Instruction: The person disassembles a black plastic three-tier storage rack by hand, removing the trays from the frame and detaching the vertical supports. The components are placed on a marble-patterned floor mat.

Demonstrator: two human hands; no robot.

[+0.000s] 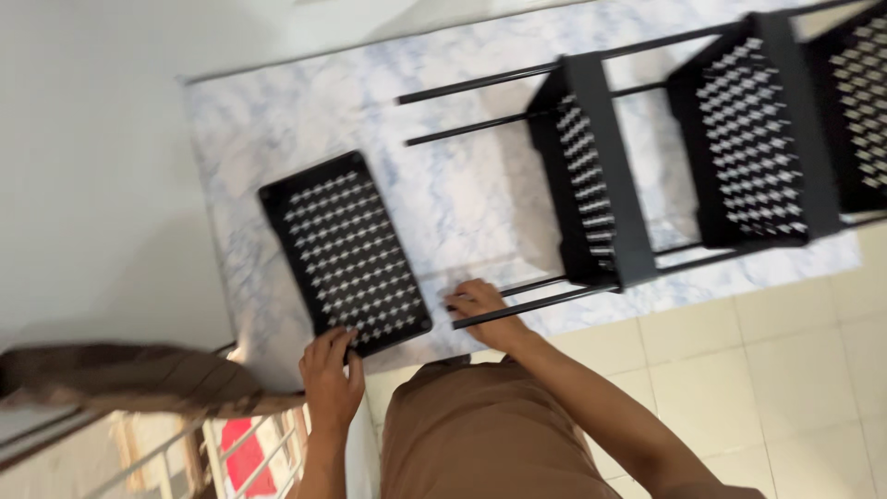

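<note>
Fingers (340, 344) of the left hand (330, 383) grasp the near edge of a loose black perforated metal shelf panel (345, 251) on the marble-patterned sheet (462, 185); the right hand (485, 310) clasps a thin black rack rod (536, 303) beside it.

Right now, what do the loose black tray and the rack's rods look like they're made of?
Loose tray: probably perforated sheet metal with a matte black coating, judging by its regular punched holes and thin raised rim. Rods: thin straight black bars, likely painted metal tube or rod. Motion blur leaves plastic possible for either.
</note>
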